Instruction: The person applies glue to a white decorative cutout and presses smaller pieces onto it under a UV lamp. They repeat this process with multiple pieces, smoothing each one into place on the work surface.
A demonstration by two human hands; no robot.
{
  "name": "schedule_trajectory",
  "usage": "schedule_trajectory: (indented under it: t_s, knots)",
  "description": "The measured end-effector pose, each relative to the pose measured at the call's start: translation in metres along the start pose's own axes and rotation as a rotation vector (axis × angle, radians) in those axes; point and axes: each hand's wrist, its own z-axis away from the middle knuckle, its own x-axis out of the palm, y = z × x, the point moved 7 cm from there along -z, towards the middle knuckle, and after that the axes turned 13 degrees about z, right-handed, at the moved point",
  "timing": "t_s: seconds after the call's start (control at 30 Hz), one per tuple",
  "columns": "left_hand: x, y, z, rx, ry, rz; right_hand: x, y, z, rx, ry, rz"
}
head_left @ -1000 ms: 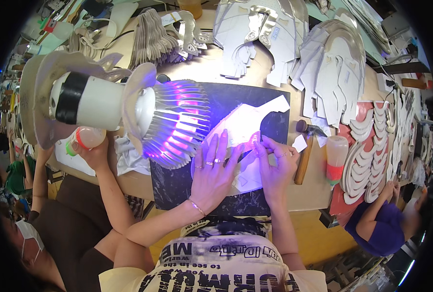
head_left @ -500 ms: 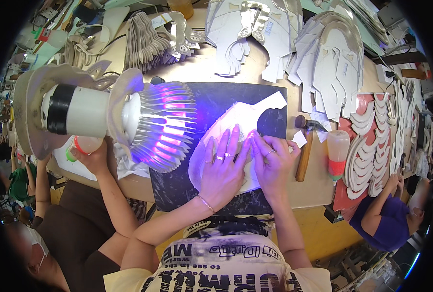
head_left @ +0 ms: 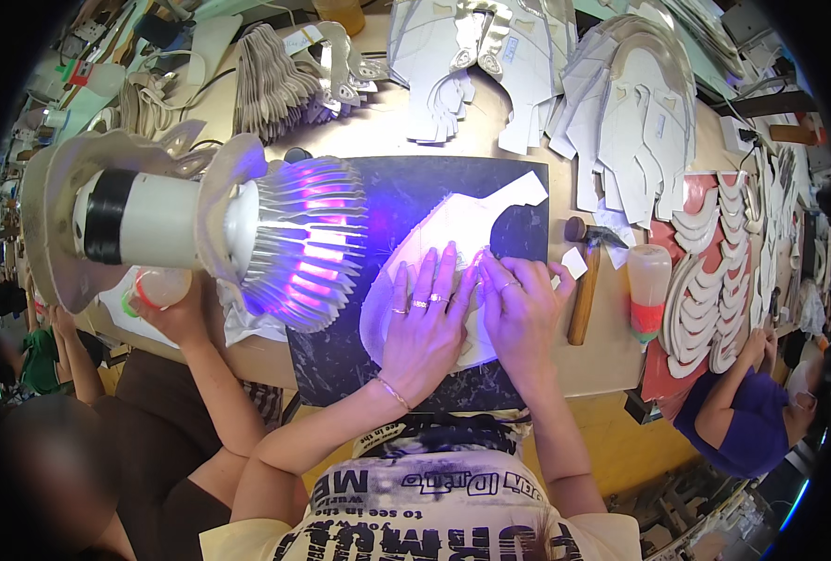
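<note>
A white cut-out shoe piece (head_left: 453, 234) lies on a dark mat (head_left: 406, 187) in front of me, lit violet by a finned lamp (head_left: 285, 238). My left hand (head_left: 425, 323) lies flat on the piece with its fingers spread; it wears rings and a bracelet. Beside it, touching, my right hand (head_left: 520, 313) presses the same piece with its fingers pointing up and left. Neither hand grips anything.
A wooden-handled hammer (head_left: 588, 280) and a bottle with a red and green label (head_left: 647, 290) stand right of the mat. Stacks of white cut pieces (head_left: 621, 122) fill the back. One person's hand (head_left: 177, 313) holds a bottle at left; another person (head_left: 743, 411) sits at right.
Both hands have slid together on the white piece and now lie flat side by side. The view has shifted slightly downward.
</note>
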Motion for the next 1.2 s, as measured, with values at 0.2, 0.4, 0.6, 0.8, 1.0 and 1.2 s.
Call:
schedule_trajectory:
  t_s: [0.2,0.4,0.6,0.8,1.0,1.2]
  knots:
    - [-0.001,0.002,-0.003,-0.014,0.001,-0.025,-0.001,0.000,-0.007,-0.023,-0.039,0.069]
    - [-0.007,0.001,-0.016,0.001,0.096,0.069,-0.001,0.000,-0.007,-0.035,-0.034,0.051]
    - [-0.002,0.011,-0.018,0.084,0.082,-0.262,-0.002,0.014,-0.011,-0.012,-0.093,-0.030]
    - [0.003,0.011,-0.021,0.073,0.064,-0.261,-0.001,0.006,-0.008,-0.109,-0.128,0.207]
    - [-0.008,0.001,-0.007,0.077,0.110,-0.048,0.000,-0.005,-0.008,-0.181,-0.089,0.272]
    - [-0.002,0.003,0.001,0.040,0.135,-0.136,-0.001,-0.002,-0.006,-0.282,-0.118,0.286]
